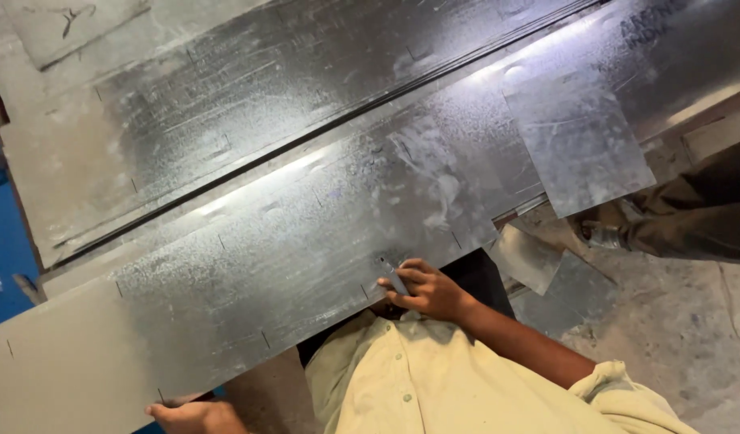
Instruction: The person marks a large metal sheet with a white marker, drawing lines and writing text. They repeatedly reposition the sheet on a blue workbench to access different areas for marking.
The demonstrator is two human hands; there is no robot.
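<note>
Below, the right hand (428, 291) pinches a small grey marking tool (395, 279) in its fingers against the long galvanised steel sheet (289, 241); the left hand (194, 415) (fingers hidden) steadies its near edge, which could slip and skew the mark.

The right hand (424, 291) presses a marker (395, 279) onto the metal sheet (289, 241), while the left hand (194, 416) grips its near edge.
</note>
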